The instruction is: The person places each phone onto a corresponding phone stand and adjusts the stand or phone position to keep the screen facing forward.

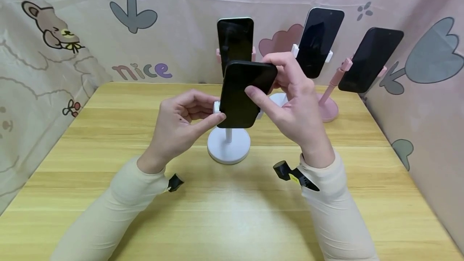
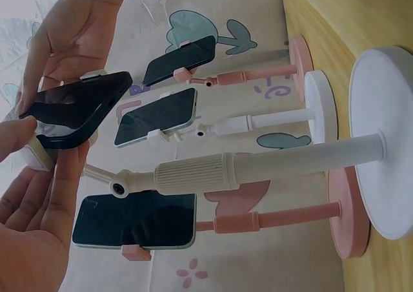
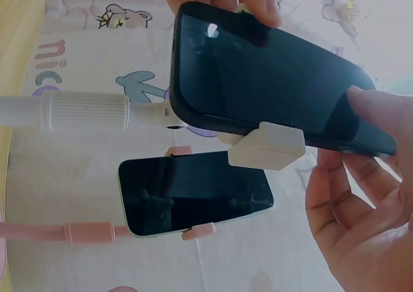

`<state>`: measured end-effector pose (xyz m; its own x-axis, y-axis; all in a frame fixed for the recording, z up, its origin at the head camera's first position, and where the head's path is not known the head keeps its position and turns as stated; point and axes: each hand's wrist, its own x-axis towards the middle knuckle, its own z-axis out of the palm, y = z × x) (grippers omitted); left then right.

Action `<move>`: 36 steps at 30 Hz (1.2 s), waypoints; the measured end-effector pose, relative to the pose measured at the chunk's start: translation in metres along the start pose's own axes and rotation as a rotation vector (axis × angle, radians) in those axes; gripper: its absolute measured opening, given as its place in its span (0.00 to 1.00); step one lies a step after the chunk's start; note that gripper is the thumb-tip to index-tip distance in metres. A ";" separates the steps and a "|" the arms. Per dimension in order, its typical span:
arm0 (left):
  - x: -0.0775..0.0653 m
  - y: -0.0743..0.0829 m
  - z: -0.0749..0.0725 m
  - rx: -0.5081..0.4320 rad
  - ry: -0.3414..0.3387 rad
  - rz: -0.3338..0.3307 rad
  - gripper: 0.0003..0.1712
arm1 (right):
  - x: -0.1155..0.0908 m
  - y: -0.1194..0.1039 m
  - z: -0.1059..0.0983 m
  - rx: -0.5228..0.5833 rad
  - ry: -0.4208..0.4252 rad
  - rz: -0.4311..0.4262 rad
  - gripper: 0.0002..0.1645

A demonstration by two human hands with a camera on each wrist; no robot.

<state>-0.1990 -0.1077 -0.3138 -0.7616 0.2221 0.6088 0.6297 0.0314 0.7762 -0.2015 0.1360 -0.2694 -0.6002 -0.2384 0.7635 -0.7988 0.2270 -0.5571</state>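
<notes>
A black smartphone (image 1: 239,100) sits tilted between the clamp arms of a white phone stand (image 1: 228,148) in front of me. My right hand (image 1: 297,104) holds the phone's upper end, thumb on the screen and fingers behind. With thumb and fingers, my left hand (image 1: 177,126) pinches the stand's left clamp arm, its thumb tip at the phone's edge. In the right wrist view the other white clamp arm (image 3: 268,146) lies against the phone's long side. The left wrist view shows the stand's ribbed white pole (image 2: 271,163) running to its round base.
Behind stand several more phones in holders: one (image 1: 235,37) in a pink clamp, one (image 1: 320,41) in a white clamp, one (image 1: 371,59) on a pink stand (image 1: 328,110). A printed cloth (image 1: 188,35) hangs behind the wooden table (image 1: 108,140).
</notes>
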 end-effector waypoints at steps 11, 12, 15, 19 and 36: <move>0.000 -0.002 -0.002 -0.001 0.007 -0.013 0.15 | -0.003 0.007 -0.001 -0.104 -0.075 0.013 0.25; 0.000 -0.003 -0.002 0.002 0.005 -0.013 0.15 | -0.003 0.008 -0.001 -0.107 -0.077 0.011 0.24; 0.000 -0.002 -0.003 0.006 0.004 -0.019 0.14 | -0.003 0.008 -0.002 -0.124 -0.085 0.009 0.25; 0.001 -0.001 -0.004 0.005 0.008 -0.039 0.14 | -0.002 0.013 -0.005 -0.118 -0.115 0.019 0.25; -0.002 0.000 0.000 -0.014 0.009 -0.024 0.13 | -0.013 0.093 0.012 -0.101 -0.507 0.422 0.31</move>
<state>-0.1977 -0.1080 -0.3145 -0.7777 0.2127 0.5915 0.6092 0.0230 0.7927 -0.2691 0.1486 -0.3352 -0.8249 -0.5186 0.2252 -0.4986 0.4796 -0.7221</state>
